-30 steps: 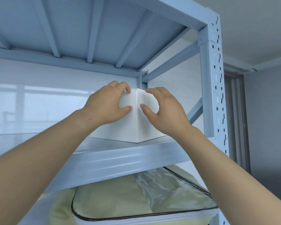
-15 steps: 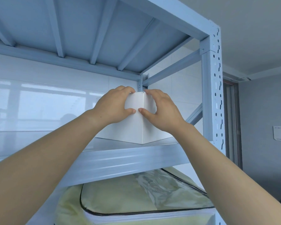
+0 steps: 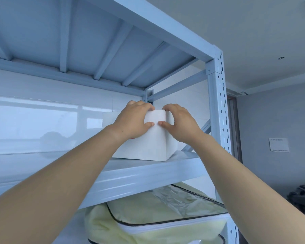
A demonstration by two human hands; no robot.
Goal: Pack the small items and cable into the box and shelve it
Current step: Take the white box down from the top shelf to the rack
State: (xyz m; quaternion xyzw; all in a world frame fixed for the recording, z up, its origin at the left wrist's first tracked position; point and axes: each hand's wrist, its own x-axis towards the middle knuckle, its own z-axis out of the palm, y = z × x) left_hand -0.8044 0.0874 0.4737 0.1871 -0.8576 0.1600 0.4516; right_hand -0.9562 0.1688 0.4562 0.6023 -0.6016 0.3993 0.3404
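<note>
A closed white box [image 3: 148, 143] rests on the upper shelf board [image 3: 141, 166] of a pale blue metal rack, one corner turned toward me. My left hand [image 3: 132, 120] grips its left face and top edge, fingers curled over the top. My right hand [image 3: 181, 123] grips the right face the same way, thumb pressed on the front beside the left thumb. The small items and the cable are not in sight.
The rack's front right upright [image 3: 218, 110] stands just right of the box. The shelf above [image 3: 88, 41] hangs close overhead. On the shelf below lies a clear zip bag with pale yellow bedding [image 3: 157, 221]. A glossy white wall closes the back.
Both hands have pushed the box farther back and to the right on the shelf, and it has turned so its left face shows more. The grip stays the same.
</note>
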